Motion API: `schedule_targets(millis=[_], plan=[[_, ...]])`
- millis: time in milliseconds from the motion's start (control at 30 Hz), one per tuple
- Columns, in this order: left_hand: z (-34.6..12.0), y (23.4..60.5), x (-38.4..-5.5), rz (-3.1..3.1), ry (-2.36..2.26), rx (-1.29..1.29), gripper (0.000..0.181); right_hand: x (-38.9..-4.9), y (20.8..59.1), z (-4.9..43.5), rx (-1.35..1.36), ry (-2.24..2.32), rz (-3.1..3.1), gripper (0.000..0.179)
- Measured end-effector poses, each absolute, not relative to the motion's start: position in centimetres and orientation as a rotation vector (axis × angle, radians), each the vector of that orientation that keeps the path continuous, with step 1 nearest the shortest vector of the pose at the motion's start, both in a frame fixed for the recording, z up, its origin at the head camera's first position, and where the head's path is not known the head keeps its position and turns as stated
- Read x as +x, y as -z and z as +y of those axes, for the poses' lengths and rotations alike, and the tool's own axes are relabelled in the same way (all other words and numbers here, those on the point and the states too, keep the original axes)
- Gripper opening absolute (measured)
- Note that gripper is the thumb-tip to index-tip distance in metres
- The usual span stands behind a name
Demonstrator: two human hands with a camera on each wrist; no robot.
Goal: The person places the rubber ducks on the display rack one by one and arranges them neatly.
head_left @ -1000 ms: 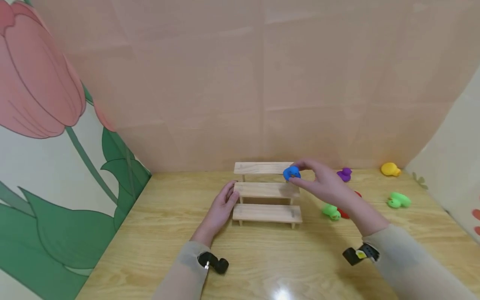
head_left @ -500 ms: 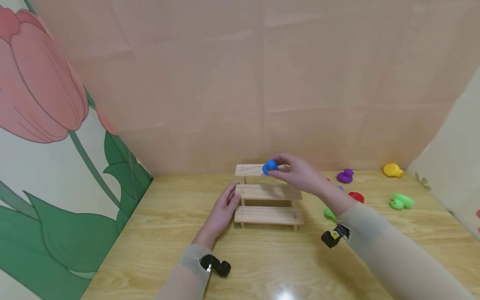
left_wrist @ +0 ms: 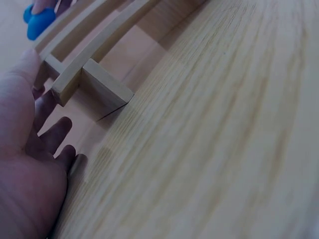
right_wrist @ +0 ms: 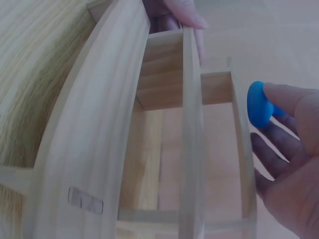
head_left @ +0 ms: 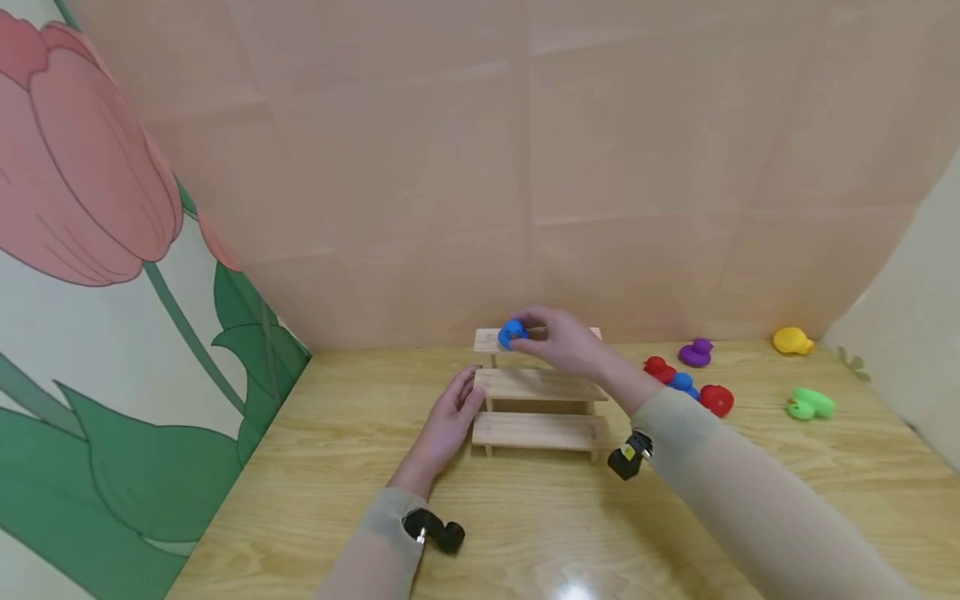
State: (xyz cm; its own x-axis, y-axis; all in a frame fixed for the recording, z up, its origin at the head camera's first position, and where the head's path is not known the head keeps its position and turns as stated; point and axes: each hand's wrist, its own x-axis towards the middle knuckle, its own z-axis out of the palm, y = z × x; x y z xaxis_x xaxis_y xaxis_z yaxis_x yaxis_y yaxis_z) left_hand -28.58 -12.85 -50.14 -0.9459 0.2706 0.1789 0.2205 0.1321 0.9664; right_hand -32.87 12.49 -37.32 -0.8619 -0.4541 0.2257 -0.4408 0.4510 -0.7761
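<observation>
"Pinkish backing (head_left: 420,167) rises behind a wood-grained tabletop (head_left: 322,433); a tulip mural (head_left: 97,167) fills the left of the frame. Where is the handled item?"

"One blue toy duck (head_left: 513,334), slightly right of and below the centre of the frame. The right hand (head_left: 566,340) pinches it between thumb and fingers, at the fingertips. It shows before the left part of the top tier; the right wrist view shows a narrow gap between duck and board."

"And the left hand (head_left: 448,421)?"

"Lower and further left in the frame, gripping the left end of a wooden stand (head_left: 540,383) at the middle tier. The two hands are apart; the duck is above and right of the left one."

"Orientation?"

"The duck's face is toward the head camera. Its long axis cannot be told, since fingers cover part of the body. The stand is upright, its long axis running left to right."

"Appearance?"

"Duck: bright blue, rounded. Stand: pale wood, three stepped tiers, short legs. A purple duck (head_left: 696,352), a yellow duck (head_left: 792,340) and a green duck (head_left: 812,403) lie at the right of the frame."
</observation>
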Motion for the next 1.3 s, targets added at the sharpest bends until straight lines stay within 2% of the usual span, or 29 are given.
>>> schedule_targets(millis=[900,1300], plan=[[-12.9,50.0,-28.9,2.387,-1.924,0.534,0.062,-33.9,38.3,11.5,-0.8,1.331,2.701,0.04],[-12.6,50.0,-29.0,2.35,-1.956,0.534,0.062,-34.2,38.3,11.5,-0.749,1.235,2.791,0.05]])
